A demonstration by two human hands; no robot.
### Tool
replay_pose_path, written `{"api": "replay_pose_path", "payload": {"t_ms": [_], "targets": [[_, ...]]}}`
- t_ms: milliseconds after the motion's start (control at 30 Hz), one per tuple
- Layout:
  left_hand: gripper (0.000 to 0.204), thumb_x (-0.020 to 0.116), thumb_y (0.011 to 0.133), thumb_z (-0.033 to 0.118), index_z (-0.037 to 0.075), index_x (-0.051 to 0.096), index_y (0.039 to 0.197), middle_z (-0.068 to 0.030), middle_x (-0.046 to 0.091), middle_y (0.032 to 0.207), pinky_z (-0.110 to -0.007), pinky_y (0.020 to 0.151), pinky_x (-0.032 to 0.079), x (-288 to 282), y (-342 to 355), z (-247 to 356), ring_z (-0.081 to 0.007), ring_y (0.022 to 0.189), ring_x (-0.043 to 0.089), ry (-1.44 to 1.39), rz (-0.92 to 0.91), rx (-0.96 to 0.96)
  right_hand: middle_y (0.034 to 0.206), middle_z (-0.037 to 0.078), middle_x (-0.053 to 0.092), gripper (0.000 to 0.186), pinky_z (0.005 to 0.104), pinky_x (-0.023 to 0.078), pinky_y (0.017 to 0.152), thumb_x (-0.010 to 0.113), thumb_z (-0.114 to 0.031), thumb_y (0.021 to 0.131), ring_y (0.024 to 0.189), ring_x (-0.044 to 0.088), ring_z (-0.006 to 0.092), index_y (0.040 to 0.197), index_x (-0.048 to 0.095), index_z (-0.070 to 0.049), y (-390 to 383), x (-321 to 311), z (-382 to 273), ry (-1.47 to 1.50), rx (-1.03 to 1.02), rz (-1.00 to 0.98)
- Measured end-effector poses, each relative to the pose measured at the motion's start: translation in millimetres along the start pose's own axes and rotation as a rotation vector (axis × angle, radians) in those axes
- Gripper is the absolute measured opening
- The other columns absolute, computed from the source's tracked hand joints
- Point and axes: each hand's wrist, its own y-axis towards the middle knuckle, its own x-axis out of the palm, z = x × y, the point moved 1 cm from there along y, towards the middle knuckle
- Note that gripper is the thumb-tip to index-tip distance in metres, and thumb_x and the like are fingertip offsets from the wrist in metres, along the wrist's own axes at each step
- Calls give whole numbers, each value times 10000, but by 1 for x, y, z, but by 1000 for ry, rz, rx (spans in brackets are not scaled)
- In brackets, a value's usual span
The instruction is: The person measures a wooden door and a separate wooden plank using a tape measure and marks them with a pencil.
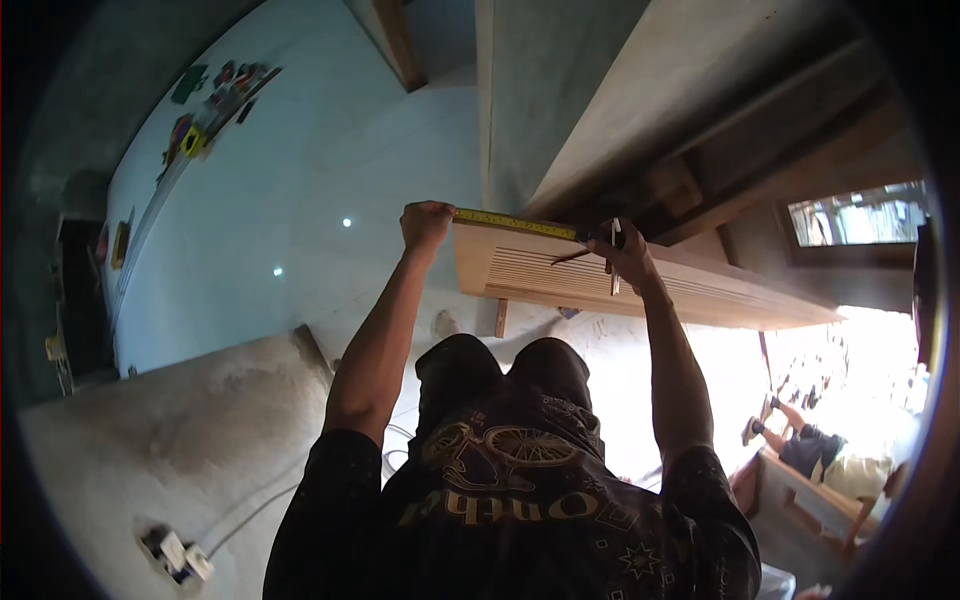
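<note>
Long wooden panel (pixel 550 275), ahead of person: looks stiff, rather heavy, best lifted by both long edges; pale, finely grooved. Tape blade (pixel 515 222) along its far edge: probably light, springy, easily kinked, take by flat sides; yellow, dark-marked. Left hand (pixel 427 224) closed, pinching blade's end; right hand (pixel 628 258) curled round pale strip (pixel 615 270), seemingly tape's other end too. Dark stick (pixel 570 258) by fingers, hold unclear.

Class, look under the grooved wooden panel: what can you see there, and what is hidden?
A short wooden piece pokes out under the near edge of the grooved wooden panel, toward its left end. Anything farther beneath is covered by the panel itself.
</note>
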Motion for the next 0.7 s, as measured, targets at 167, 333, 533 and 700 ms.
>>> {"api": "replay_pose_path", "payload": {"t_ms": [167,333,533,700], "targets": [[210,798,898,230,33,832,965,-105,799,872,-365,749,581,2,1,0,-202,797,750,9,-41,45,811,67,637,443,306,499,511,879,-206,843,603,609,137,1116,599,2,-1,-11,5,-23,34,19],[229,815,889,251,37,831,968,-135,809,904,-396,785,601,0,-2,-2,-263,834,785,98,21,118,885,107,668,578,314,539,520,900,-267,832,640,657,160,1213,582,29,3,-9,5,-106,59,3],[249,827,888,281,42,828,958,-137,804,871,-399,772,604,2,-7,-11,-270,785,782,126,138,201,983,179,715,680,342,572,541,905,-299,819,683,704,181,1287,560,53,18,-20,13,-172,-8,-95],[175,770,894,182,29,777,977,-156,775,985,-433,909,569,8,-34,16,-338,986,735,390,230,495,960,189,722,687,349,570,543,889,-314,827,629,697,190,1322,572,42,14,-48,9,-247,-14,-92]]}}
